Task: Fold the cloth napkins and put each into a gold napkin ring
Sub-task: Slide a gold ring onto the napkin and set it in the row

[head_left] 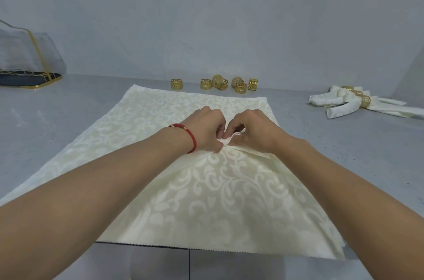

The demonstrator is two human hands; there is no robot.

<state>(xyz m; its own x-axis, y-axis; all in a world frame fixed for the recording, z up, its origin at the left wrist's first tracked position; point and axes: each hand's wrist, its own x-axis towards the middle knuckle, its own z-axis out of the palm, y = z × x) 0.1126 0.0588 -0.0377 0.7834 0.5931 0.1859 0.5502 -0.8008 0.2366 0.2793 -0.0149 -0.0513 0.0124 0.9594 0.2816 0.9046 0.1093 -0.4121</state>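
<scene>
Cream damask napkin flat on table, its middle pinched between fingers of both hands.

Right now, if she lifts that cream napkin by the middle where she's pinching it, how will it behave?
Probably floppy: the cream napkin already puckers into soft folds where the left hand and right hand pinch it. It would likely drape down from the pinch. It looks thin, so probably light.
</scene>
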